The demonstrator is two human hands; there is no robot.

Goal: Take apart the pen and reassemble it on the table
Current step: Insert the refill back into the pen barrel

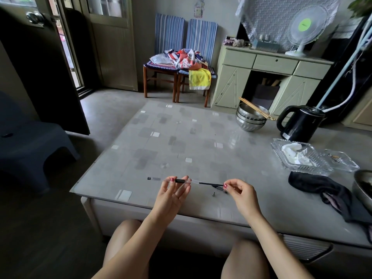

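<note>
My left hand (174,191) pinches a clear pen barrel (182,181) with a black ribbed grip, held level just above the table's near edge. The barrel's black end plug (149,178) shows to the left. A thin black ink refill (209,184) sticks out of the barrel's right end, and my right hand (240,191) holds the refill's far end between thumb and forefinger. A small metal tip (214,194) lies on the table (181,137) between my hands. A black pen cap (222,190) lies on the table just under the refill.
On the right of the table lie a black cloth (322,190), a glass dish (298,158) with crumpled tissue, a black kettle (300,123), stacked steel bowls (251,119) with chopsticks and another bowl's rim (362,186). A dark stool (30,141) stands at the left.
</note>
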